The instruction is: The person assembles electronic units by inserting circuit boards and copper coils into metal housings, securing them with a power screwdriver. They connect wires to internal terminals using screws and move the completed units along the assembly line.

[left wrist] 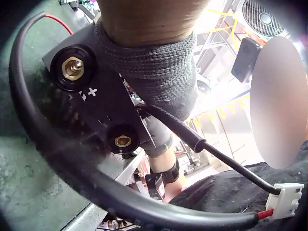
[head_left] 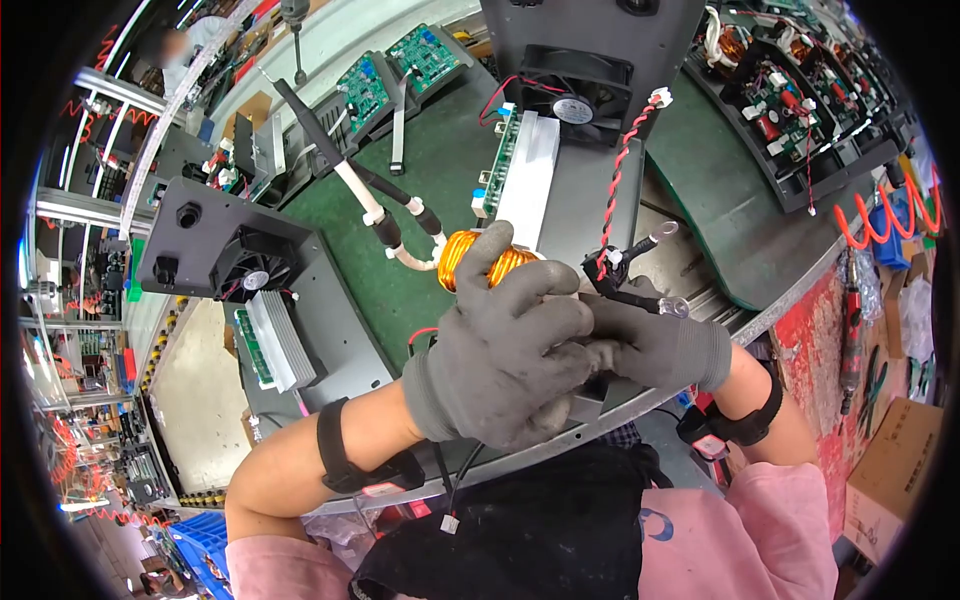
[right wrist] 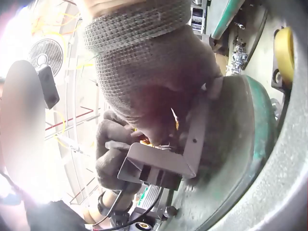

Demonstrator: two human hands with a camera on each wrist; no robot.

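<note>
Both hands wear grey gloves and meet at the near end of a dark metal chassis (head_left: 595,190). The left hand (head_left: 505,350) has bent fingers, its raised index finger by a copper coil (head_left: 460,262). Against it lies the right hand (head_left: 655,345), below a black cable with ring terminals (head_left: 665,232); its fingertips are hidden. In the left wrist view, the left glove (left wrist: 149,72) is beside an end panel (left wrist: 103,106) with two brass nuts. The right wrist view has the right glove (right wrist: 149,72) over a bent metal edge (right wrist: 159,158) and the left hand (right wrist: 113,159) behind it.
A second chassis (head_left: 345,300) with a fan stands left. Green circuit boards (head_left: 425,58) are at the back, beside a hanging driver (head_left: 295,15). More assemblies (head_left: 790,110) fill a tray at upper right. A white connector (left wrist: 285,199) hangs on a cable near the body.
</note>
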